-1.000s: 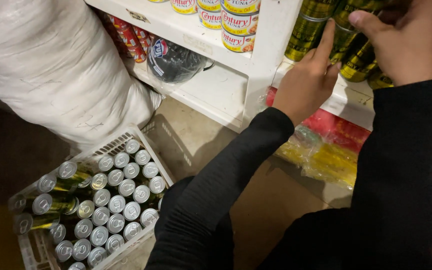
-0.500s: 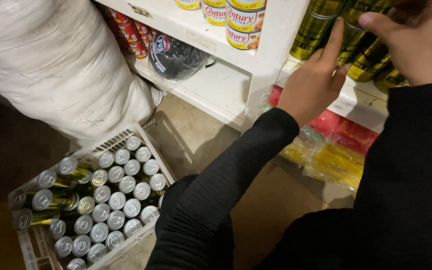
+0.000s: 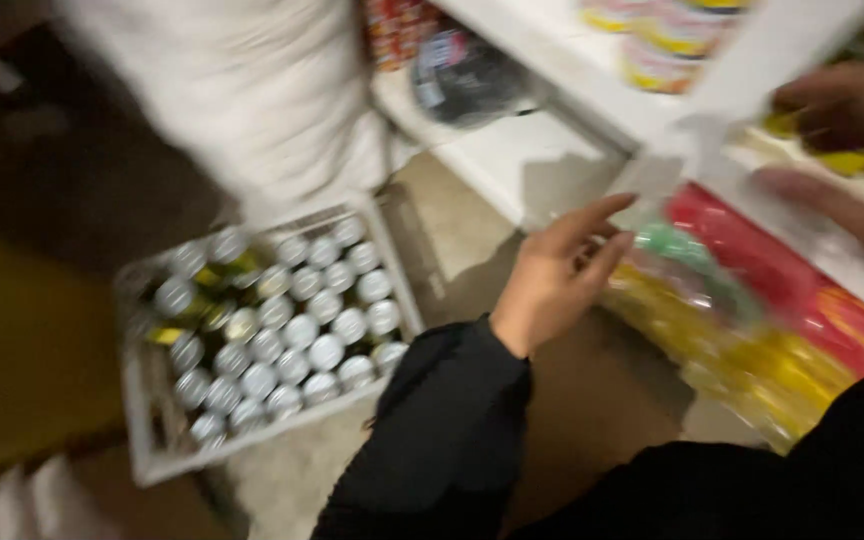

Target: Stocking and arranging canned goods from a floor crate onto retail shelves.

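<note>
Now your left hand [image 3: 552, 275] hangs open and empty between the white shelf [image 3: 552, 150] and the crate of cans [image 3: 272, 330] at near left, while your right hand [image 3: 842, 110] seems closed on yellow-green cans [image 3: 852, 162] at far right, though blur leaves that unsure.

One white crate [image 3: 142, 440]; roughly thirty cans [image 3: 297, 330]; two hands [image 3: 552, 280].

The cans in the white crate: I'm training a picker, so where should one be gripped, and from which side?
Probably from straight above, fingers around the top rim. The cans stand upright and tightly packed in the white crate, so only their silver tops are exposed. The empty left hand is nearest.
</note>
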